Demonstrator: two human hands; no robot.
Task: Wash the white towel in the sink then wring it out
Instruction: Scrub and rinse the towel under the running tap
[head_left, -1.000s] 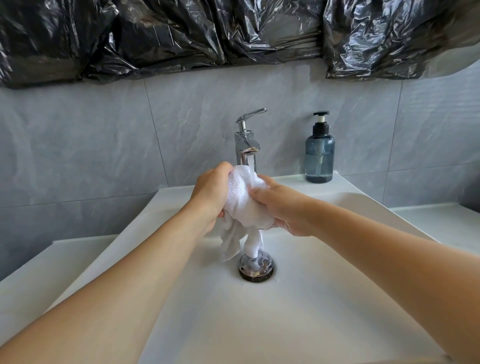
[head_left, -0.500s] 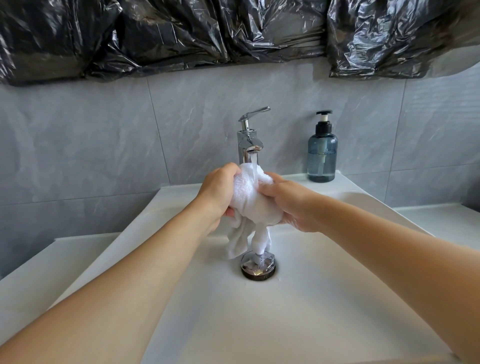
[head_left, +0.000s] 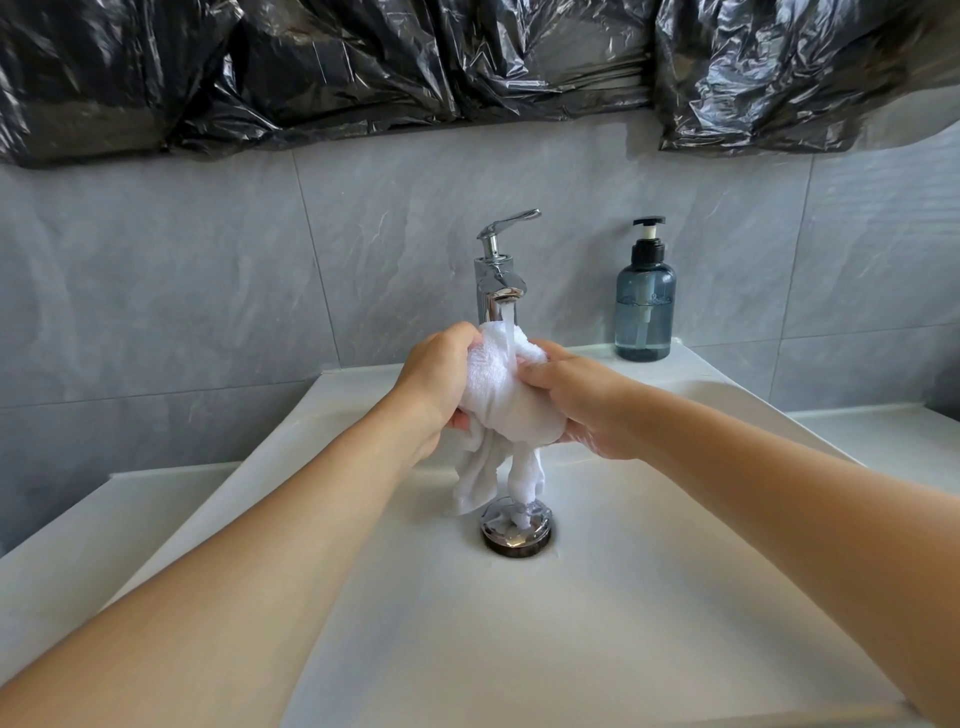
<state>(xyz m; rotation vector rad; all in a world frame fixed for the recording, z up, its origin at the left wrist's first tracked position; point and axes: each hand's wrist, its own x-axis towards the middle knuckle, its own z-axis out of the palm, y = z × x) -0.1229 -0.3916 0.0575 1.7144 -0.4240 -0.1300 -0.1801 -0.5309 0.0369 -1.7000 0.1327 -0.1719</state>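
Towel (head_left: 501, 395): white, fluffy, bunched under tap (head_left: 498, 280) water | left hand (head_left: 439, 379), right hand (head_left: 576, 400): fingers curled tight on it | sink (head_left: 623, 597): smooth white

Water now streams from the faucet (head_left: 500, 283) onto the towel (head_left: 501, 387).

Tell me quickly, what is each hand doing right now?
Left hand: grips the white towel under the running tap.
Right hand: grips the same towel from the other side.
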